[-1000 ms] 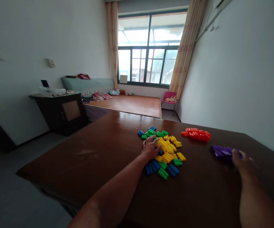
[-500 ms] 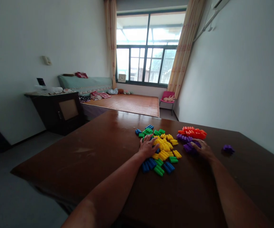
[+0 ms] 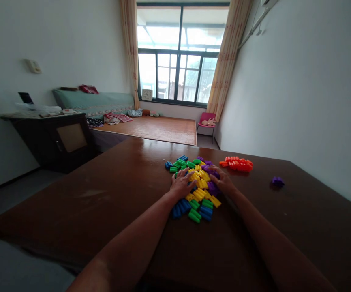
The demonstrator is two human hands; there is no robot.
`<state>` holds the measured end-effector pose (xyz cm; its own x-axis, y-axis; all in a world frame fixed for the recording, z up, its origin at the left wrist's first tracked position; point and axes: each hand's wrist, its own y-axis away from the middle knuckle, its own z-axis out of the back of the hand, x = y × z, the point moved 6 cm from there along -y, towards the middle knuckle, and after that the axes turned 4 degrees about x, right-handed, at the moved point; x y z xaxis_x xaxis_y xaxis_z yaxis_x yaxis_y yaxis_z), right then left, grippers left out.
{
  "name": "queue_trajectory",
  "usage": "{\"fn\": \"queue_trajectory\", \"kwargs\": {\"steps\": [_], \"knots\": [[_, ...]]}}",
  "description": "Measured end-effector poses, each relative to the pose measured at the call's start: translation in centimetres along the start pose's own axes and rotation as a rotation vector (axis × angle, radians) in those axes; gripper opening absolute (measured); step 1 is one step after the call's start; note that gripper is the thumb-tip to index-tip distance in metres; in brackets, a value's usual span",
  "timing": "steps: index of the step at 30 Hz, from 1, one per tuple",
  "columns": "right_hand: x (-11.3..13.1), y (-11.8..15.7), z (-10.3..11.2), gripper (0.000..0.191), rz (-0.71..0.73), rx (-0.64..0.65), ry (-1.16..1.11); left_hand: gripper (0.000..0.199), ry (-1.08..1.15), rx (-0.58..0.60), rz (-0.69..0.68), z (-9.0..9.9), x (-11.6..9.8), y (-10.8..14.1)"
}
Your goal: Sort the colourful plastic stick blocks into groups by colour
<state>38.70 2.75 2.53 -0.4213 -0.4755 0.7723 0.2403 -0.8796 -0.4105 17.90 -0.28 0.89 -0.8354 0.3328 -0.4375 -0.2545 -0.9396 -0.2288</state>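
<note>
In the head view, the left hand (image 3: 182, 184) is laid open, fingers spread, on the left of the block pile (image 3: 199, 195) on the table (image 3: 102, 219); against its purple blocks (image 3: 212, 189) the right hand (image 3: 224, 182) is cupped, though any grip cannot be told.

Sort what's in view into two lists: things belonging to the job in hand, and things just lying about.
Likely in the job:
yellow pieces
green pieces
blue pieces
purple pieces, one apart
orange pieces, set apart

Just lying about:
clock
pink chair
cloths on the bed
</note>
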Motion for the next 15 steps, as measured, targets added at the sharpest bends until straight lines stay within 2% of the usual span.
{"fn": "queue_trajectory", "kwargs": {"steps": [5, 8, 11, 13, 15], "knots": [[4.6, 0.4, -2.1, 0.05, 0.004, 0.143, -0.249, 0.045, 0.024, -0.023, 0.008, 0.2, -0.1, 0.0], [4.7, 0.2, -1.7, 0.049, -0.001, 0.09, -0.217, 0.042, 0.041, -0.034, 0.015, 0.4, -0.1, 0.0], [1.9, -1.0, 1.3, 0.053, -0.062, -0.083, -0.048, 0.04, 0.047, -0.035, 0.018, 0.5, -0.1, -0.1], [-0.5, -2.2, 4.8, 0.053, -0.111, -0.216, 0.174, 0.04, 0.049, -0.037, 0.018, 0.5, 0.0, -0.2], [-2.8, -3.6, 8.7, 0.051, -0.158, -0.296, 0.436, 0.039, 0.049, -0.037, 0.019, 0.5, 0.1, -0.3]]}}
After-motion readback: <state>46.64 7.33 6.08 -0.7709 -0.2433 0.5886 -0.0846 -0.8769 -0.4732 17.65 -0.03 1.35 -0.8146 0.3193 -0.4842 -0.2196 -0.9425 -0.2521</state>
